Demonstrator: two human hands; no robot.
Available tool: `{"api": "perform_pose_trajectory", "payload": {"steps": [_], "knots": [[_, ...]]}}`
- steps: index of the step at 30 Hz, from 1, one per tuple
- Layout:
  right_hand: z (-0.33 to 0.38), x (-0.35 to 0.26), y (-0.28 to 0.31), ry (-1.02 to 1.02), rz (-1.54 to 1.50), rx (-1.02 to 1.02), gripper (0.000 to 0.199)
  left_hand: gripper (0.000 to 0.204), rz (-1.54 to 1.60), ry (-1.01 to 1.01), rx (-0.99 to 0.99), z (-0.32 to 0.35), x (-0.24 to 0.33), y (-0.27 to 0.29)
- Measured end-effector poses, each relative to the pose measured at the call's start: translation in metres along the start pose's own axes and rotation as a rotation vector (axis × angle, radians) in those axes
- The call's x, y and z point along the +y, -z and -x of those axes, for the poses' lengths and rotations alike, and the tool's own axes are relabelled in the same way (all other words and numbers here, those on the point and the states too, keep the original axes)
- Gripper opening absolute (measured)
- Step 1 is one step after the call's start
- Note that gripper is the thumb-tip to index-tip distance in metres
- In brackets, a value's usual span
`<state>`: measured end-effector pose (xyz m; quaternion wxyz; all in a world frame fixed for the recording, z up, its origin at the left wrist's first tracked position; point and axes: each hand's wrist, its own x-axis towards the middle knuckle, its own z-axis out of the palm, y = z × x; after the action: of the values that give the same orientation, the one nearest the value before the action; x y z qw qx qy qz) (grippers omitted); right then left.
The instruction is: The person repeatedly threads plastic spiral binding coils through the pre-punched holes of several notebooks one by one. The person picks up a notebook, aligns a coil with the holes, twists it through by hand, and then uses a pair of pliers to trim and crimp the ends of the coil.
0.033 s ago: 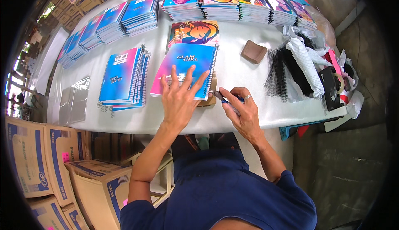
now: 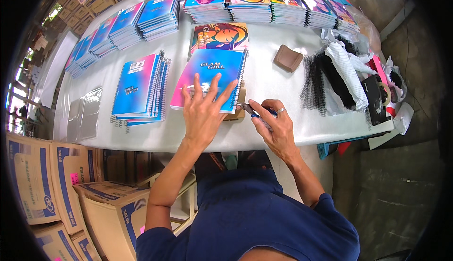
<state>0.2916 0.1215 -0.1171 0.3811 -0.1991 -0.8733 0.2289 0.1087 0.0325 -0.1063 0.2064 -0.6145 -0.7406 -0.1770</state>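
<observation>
cardboard boxes [image 2: 111,204] crowd the near left floor, and a white-covered desk [image 2: 269,74] spreads ahead, its far side lined with stacks of notebooks [image 2: 247,13]. at the desk's near middle lies a blue and pink notebook [image 2: 207,74], its spiral binding [image 2: 242,77] along the right edge and a brown block [image 2: 234,116] partly showing beneath its near right corner. the left hand [image 2: 204,115] rests on the cover with fingers spread wide, pressing rather than clasping. the right hand [image 2: 276,126] has its grip curled firmly round what look like pliers [image 2: 249,110], their nose at or just beside the binding's near end; how far their jaws are parted i cannot tell. the step in hand seems to be finishing the wire's end there. next, i judge, the move calls for a steady cover and a nose that meets wire alone, clear of the pages. loose black coils [image 2: 314,89] lie well to the right.
</observation>
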Motion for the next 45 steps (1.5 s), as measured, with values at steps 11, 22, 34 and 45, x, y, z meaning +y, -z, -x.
{"api": "perform_pose_trajectory", "payload": {"steps": [11,22,34,45], "knots": [[-0.004,0.010,0.001,0.161,0.104,-0.061,0.029,0.061,-0.013,0.007,-0.004,-0.003,0.003,0.004],[-0.083,0.042,0.006,-0.215,-0.297,-0.273,0.030,0.066,0.336,0.161,0.307,-0.030,-0.089,0.063],[-0.159,0.168,-0.085,-0.266,0.119,0.035,0.029,0.058,0.412,0.308,-0.295,0.067,-0.199,0.053],[-0.223,0.247,-0.113,-0.667,0.112,-0.212,0.041,0.053,0.455,0.276,0.046,0.020,-0.159,0.036]]}}
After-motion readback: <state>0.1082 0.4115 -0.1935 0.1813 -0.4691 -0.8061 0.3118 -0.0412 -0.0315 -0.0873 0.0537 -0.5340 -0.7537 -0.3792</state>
